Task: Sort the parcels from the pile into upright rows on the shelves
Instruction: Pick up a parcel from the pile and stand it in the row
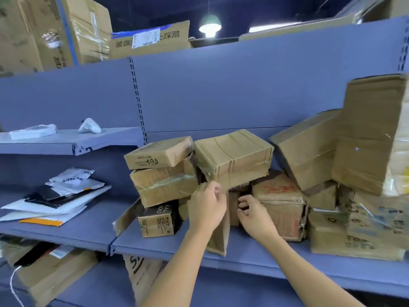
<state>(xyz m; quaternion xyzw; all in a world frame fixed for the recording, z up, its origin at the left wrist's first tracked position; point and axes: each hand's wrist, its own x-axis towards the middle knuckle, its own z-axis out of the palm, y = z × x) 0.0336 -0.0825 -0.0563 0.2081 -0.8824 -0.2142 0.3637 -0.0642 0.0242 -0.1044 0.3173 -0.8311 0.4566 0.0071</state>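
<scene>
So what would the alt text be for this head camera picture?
Two hands work at a jumbled pile of brown cardboard parcels on a blue-grey shelf. The left hand grips a slim parcel standing on edge; the right hand, fingers curled, is close beside it. Flat mailers lie further left.

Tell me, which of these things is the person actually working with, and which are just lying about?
Job: cardboard parcel pile; narrow parcel gripped by the left hand; right hand beside it; shelf.
Lying about: flat mailers (maybe parcels too); white object; big cartons up top; lamp.
</scene>
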